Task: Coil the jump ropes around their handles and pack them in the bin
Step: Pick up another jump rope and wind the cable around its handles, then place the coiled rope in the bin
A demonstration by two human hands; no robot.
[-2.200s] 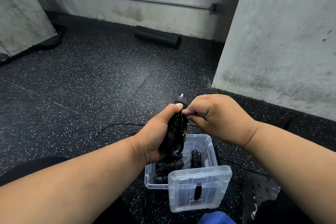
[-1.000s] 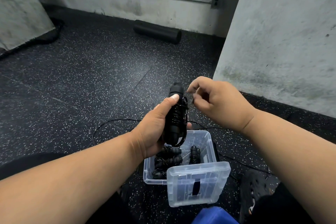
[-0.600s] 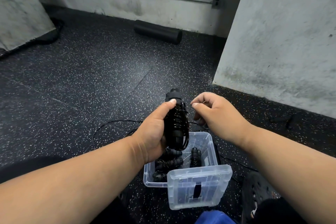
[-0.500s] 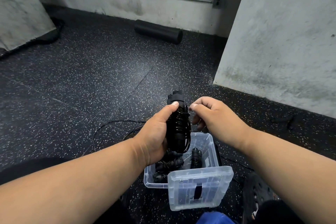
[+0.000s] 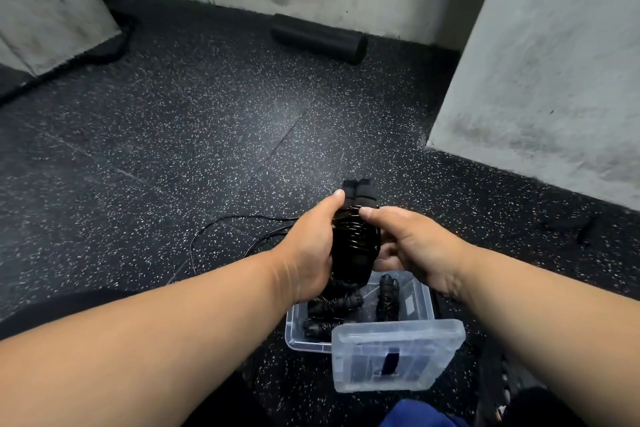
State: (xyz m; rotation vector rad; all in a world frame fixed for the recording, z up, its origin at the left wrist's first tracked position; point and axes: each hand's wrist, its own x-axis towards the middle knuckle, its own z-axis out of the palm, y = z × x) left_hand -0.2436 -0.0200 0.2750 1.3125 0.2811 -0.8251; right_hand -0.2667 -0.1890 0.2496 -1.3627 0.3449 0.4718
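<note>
Left hand [image 5: 311, 250] grips the handle pair [image 5: 356, 218] upright, thumb up near the top caps, fingers curled round the wound section. Right hand [image 5: 412, 246] is on the opposite side of the same bundle, thumb pressing the top turns, fingers wrapped behind. So both hands are clamped on it. The cord [image 5: 353, 236] looks fully wound round the handles; I can't see a free tail, and can't tell if the end is tucked.

The bundle is held just above the clear bin [image 5: 420, 305], which sits on the floor below the right wrist. Its lid [image 5: 398, 354] lies nearer the person than the bin, overlapping its near edge.

Progress: at least two coiled ropes [image 5: 332, 305] are already in the bin below the left hand, with another [image 5: 388, 295] beside them. This one looks ready to drop in.

Left to do: a loose thin rope [image 5: 221, 229] lies on the floor beyond the left wrist, uncoiled. Probably one more rope to wind and pack.
</note>
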